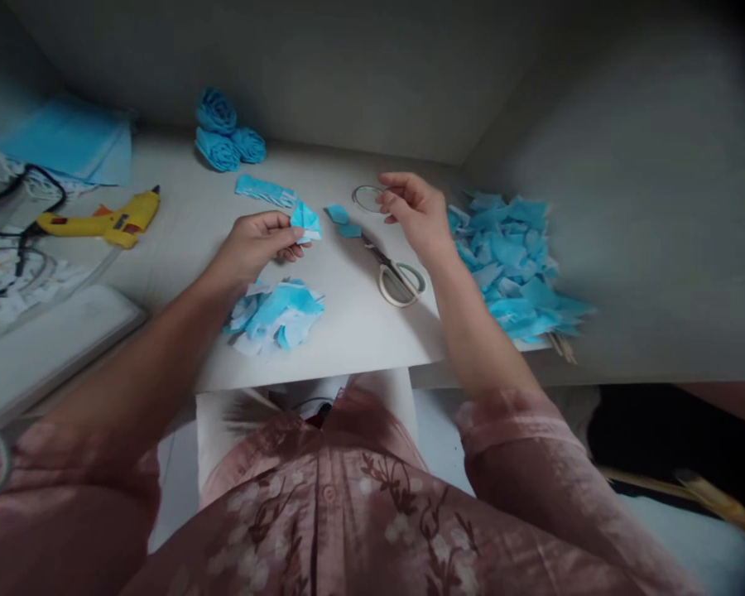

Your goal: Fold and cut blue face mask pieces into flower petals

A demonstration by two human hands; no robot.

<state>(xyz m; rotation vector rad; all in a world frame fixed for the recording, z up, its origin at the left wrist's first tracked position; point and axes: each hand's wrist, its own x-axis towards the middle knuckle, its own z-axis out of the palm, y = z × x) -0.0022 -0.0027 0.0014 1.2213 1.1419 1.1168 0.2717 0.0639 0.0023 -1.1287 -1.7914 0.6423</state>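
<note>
My left hand pinches a small folded piece of blue and white fabric between thumb and fingers. Across from it, my right hand has its fingertips closed at the edge of a thin, pale ring, which may be a coil or a roll of tape. Below the ring lie scissors with white handles, their blades near small blue scraps. A loose heap of blue and white cut pieces sits just under my left hand. Behind it is a pleated blue strip.
Three blue rolled fabric roses stand at the back. To the left are a yellow glue gun, stacked blue face masks, black cables and a white box-like object. A large pile of blue petals lies on the right by the wall.
</note>
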